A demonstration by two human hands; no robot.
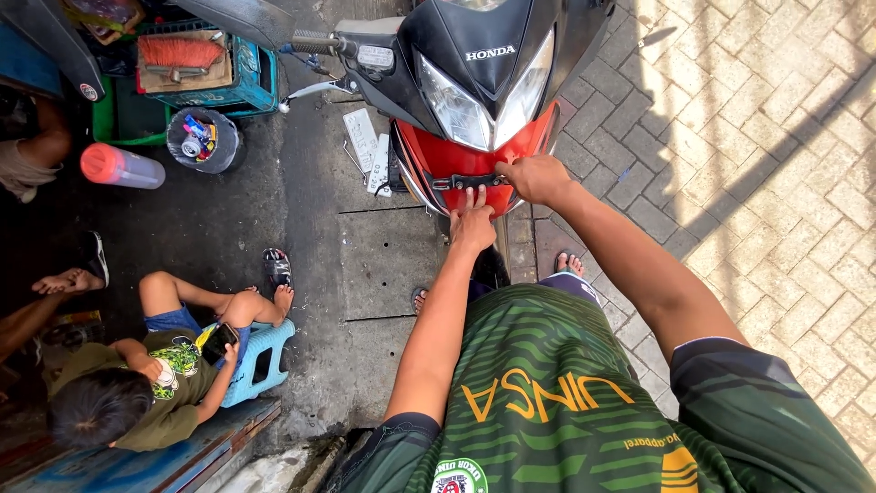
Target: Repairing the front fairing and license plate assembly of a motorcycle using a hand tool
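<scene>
The black bracket (pixel 467 182) is set across the red front panel (pixel 447 162) of a motorcycle (pixel 474 82), just below the headlight (pixel 488 100), at the far middle of the scene. It is pressed flat by the left hand (pixel 472 222), whose straight fingers (pixel 474 194) rest on its lower edge, apparently so that it is kept from slipping. Its right end is pinched by the right hand (pixel 537 177), closed there as if to line it up; whether a tool or screw is held cannot be told. White plates (pixel 370 146) lie on the concrete at the left of the wheel. Nearer on the left, a person is seated on a blue stool (pixel 260 358) with a phone (pixel 219 342).
</scene>
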